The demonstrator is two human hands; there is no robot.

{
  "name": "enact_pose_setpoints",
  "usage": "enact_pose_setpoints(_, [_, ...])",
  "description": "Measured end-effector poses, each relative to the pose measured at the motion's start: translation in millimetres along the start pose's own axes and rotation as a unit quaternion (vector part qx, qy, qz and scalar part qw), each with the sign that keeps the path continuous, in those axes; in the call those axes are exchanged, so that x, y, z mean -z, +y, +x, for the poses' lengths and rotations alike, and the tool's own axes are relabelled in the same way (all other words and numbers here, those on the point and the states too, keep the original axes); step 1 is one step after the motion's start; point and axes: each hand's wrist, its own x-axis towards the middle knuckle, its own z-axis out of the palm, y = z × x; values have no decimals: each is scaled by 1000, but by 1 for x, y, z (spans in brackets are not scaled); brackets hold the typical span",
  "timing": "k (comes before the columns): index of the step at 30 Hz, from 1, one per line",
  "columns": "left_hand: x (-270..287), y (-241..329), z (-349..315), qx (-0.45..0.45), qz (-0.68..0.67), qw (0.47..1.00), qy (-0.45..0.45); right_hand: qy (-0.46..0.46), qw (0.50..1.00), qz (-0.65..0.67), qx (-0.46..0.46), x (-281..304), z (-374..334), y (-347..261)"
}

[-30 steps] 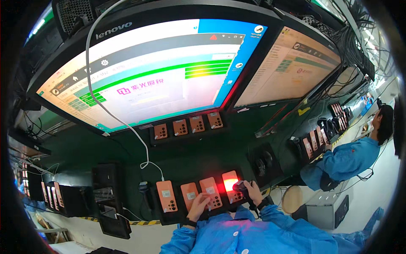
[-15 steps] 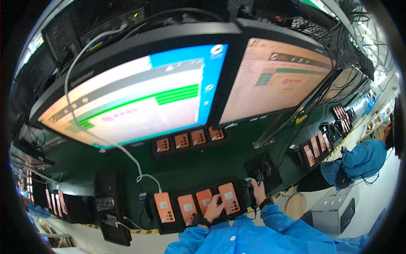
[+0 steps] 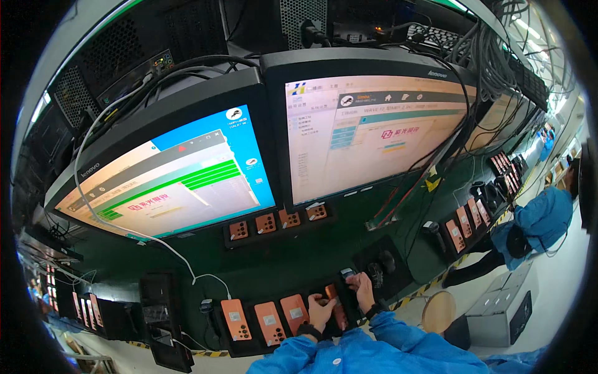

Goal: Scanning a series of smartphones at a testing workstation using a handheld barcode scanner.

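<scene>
Left fingers (image 3: 323, 303) on phone (image 3: 339, 313) near white labels (image 3: 270, 320)

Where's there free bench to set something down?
Bare bench lies between rear phone tray and front phone tray, right of the white cable; another patch, left of that cable, below the left monitor. Crowded: around the left hand with a smartphone, right hand with a scanner, and mouse pad.

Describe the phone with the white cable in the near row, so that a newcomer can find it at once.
Start at the left monitor and follow the white cable, which passes in front of it, down to the near row of orange phones. The phone stands at this row's left end. Unlike its neighbour, it has the cable at its top edge.
</scene>
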Motion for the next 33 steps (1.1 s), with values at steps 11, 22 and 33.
enact_pose_setpoints(11, [20,-29,31,-81,15,987,-140,13,989,-146,-14,22,-3,42])
enact_pose_setpoints(22, [24,-48,85,-127,20,985,-113,-83,991,25,-103,22,-18,6])
enact_pose_setpoints(33, [15,-11,70,-63,187,972,-125,-188,979,-3,-73,44,-75,11])
